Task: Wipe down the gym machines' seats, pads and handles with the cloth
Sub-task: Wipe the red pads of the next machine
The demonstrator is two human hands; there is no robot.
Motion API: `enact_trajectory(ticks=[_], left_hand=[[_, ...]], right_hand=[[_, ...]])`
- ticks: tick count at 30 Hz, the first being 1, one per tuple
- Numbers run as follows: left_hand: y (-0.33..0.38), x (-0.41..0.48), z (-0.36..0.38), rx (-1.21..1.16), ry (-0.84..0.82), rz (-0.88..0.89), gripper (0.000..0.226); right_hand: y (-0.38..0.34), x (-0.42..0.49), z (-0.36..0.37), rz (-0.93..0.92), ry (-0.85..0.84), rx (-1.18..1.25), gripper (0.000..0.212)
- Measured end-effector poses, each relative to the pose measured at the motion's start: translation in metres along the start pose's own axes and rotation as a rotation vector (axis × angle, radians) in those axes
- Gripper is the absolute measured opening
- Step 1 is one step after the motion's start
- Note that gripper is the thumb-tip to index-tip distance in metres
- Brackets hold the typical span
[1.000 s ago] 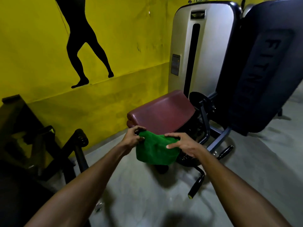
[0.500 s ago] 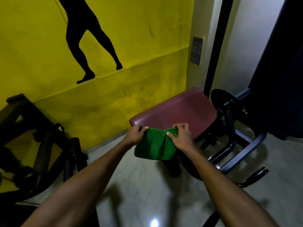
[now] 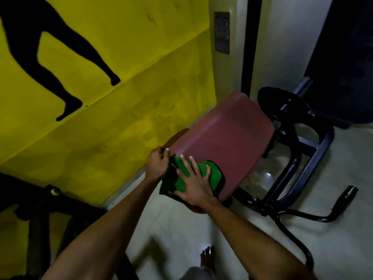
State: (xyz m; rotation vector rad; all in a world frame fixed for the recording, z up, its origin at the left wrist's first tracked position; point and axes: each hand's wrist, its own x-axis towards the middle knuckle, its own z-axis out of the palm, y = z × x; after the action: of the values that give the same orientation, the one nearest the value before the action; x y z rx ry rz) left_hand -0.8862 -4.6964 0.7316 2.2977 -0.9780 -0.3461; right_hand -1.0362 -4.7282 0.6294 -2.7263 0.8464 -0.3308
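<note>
Fingers (image 3: 195, 166) of the right hand (image 3: 193, 186) lie spread and flat, pressing the cloth (image 3: 215, 175) onto the near corner of the seat (image 3: 222, 138). The left hand (image 3: 158, 165) curls round the cloth's left edge. Firm, overlapping strokes toward the far end should serve best, then the rim. The wall (image 3: 121, 128) crowds the left side; the frame (image 3: 314, 146) and a handle (image 3: 350, 191) stand just beside the seat on the right.

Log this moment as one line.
step: seat wipe | right hand: flat, pressing green cloth onto near end of maroon seat | left hand: pinching cloth's left edge
</note>
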Motion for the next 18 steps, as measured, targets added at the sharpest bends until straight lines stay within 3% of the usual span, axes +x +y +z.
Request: enact_trajectory(ticks=[2,5,9,14,16,18], left_hand=[[-0.004,0.02,0.004,-0.003,-0.044,0.013,0.034],[-0.01,0.044,0.016,0.0,-0.107,0.057,0.039],[-0.013,0.058,0.037,0.073,-0.158,0.133,0.049],[-0.016,0.059,0.051,0.181,-0.087,0.18,0.046],[-0.019,0.062,0.053,0.17,-0.081,0.194,0.041],[-0.021,0.065,0.055,0.158,-0.086,0.191,0.04]], right_hand=[[0.004,0.007,0.008,0.024,0.096,-0.017,0.079],[0.006,-0.01,0.023,0.233,0.289,0.042,0.066],[0.041,-0.047,0.048,0.395,0.356,0.051,0.058],[0.053,0.002,0.031,1.09,0.512,0.318,0.067],[0.021,0.031,0.024,1.111,0.543,0.301,0.068],[-0.016,0.033,0.025,0.91,0.519,0.219,0.07]])
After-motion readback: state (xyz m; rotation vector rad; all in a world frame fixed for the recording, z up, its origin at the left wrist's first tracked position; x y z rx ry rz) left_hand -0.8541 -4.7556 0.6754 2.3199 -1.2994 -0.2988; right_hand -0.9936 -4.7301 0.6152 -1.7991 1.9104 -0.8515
